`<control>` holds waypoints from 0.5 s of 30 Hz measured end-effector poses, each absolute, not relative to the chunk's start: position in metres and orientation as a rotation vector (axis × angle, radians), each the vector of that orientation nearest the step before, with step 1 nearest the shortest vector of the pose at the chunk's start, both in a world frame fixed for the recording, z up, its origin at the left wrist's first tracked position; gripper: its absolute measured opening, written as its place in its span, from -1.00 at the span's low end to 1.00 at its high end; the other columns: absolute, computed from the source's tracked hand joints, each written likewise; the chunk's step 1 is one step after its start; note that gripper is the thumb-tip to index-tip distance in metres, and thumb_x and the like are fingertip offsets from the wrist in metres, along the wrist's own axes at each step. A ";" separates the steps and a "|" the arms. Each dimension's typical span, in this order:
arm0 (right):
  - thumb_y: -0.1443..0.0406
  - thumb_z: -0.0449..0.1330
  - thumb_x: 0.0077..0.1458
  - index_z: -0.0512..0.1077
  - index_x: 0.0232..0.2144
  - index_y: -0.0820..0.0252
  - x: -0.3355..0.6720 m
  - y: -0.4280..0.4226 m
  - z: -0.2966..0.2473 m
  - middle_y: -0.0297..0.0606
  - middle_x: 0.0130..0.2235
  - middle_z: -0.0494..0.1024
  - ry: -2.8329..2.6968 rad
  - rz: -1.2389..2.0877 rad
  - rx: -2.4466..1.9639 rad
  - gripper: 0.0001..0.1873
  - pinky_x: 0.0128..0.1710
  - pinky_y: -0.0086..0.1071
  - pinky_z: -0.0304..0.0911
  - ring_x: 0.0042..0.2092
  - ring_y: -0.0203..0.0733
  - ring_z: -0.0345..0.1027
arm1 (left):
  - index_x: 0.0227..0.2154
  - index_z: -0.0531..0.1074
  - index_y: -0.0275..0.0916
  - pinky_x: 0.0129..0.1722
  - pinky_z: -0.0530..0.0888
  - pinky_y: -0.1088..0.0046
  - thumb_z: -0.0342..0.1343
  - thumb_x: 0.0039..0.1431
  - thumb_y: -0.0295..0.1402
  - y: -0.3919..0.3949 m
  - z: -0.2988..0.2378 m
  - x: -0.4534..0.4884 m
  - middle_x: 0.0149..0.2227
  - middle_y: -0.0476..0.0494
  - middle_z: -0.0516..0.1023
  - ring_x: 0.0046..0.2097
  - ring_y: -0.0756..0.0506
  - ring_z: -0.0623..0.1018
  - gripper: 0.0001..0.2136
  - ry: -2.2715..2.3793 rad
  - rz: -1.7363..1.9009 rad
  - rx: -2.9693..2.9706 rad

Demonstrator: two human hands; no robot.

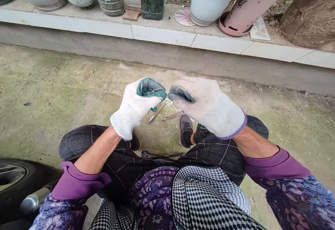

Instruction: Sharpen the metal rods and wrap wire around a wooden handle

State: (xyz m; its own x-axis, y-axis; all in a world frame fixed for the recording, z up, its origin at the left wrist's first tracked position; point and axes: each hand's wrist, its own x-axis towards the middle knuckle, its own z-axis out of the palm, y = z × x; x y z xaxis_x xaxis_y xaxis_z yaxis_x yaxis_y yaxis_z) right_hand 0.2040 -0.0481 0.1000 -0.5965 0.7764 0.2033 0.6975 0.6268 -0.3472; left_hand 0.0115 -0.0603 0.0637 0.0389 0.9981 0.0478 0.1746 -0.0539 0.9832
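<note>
Both hands wear white knit gloves with dark green-grey coated palms and fingers. My left hand (pixel 138 104) is raised over my knees with its fingers curled into a loose fist. My right hand (pixel 204 104) hovers beside it, fingertips bunched and pointing at the left hand. The two fingertips nearly touch. Whether anything small is pinched between them does not show. On the concrete ground below lie a small metal tool (pixel 155 114) and a thin rusty rod (pixel 172 116), just beyond my shoes (pixel 185 129).
A raised concrete ledge (pixel 162 35) runs across the back with pots, buckets (pixel 211 0) and a plant container (pixel 153 0). A tyre (pixel 15 181) and a metal bar sit at the lower left. Pliers-like handles (pixel 150 154) lie between my feet.
</note>
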 end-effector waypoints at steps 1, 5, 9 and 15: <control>0.30 0.12 0.26 0.48 -0.35 0.13 0.204 -0.049 0.101 -0.23 -0.31 0.56 -2.510 0.371 -1.166 -0.84 -0.26 -0.29 0.19 -0.28 -0.13 0.39 | -0.47 0.46 -0.20 -0.36 0.56 0.35 0.26 -0.05 -0.46 -0.060 0.062 0.011 -0.43 -0.07 0.55 -0.39 -0.06 0.52 -0.91 1.313 1.148 1.454; 0.32 0.12 0.26 0.47 -0.38 0.13 0.205 -0.047 0.098 -0.22 -0.33 0.56 -2.477 0.491 -1.083 -0.83 -0.25 -0.27 0.20 -0.30 -0.14 0.37 | -0.46 0.46 -0.18 -0.30 0.58 0.33 0.22 -0.06 -0.52 -0.061 0.058 0.008 -0.43 -0.07 0.55 -0.35 -0.09 0.54 -0.89 1.355 1.129 1.595; 0.34 0.15 0.23 0.49 -0.37 0.14 0.205 -0.041 0.089 -0.27 -0.35 0.56 -2.431 0.561 -1.037 -0.86 -0.24 -0.29 0.21 -0.31 -0.17 0.36 | -0.48 0.47 -0.20 -0.39 0.52 0.42 0.23 -0.10 -0.52 -0.063 0.065 0.007 -0.47 -0.03 0.54 -0.42 -0.03 0.49 -0.89 1.315 1.066 1.543; 0.35 0.14 0.25 0.48 -0.35 0.18 0.197 -0.043 0.094 -0.22 -0.30 0.56 -2.589 0.440 -1.133 -0.86 -0.26 -0.30 0.17 -0.29 -0.15 0.38 | -0.54 0.43 -0.26 -0.47 0.39 0.48 0.23 -0.14 -0.47 -0.064 0.064 0.013 -0.55 0.04 0.45 -0.49 0.04 0.37 -0.92 1.353 1.015 1.568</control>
State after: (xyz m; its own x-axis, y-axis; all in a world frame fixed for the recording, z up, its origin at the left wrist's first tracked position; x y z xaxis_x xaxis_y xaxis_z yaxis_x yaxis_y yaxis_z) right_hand 0.1968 -0.0430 0.0938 -0.6531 0.7456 0.1322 0.6601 0.6461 -0.3831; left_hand 0.0133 -0.0637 0.0644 0.1016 0.9927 0.0646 0.3397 -0.0957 0.9357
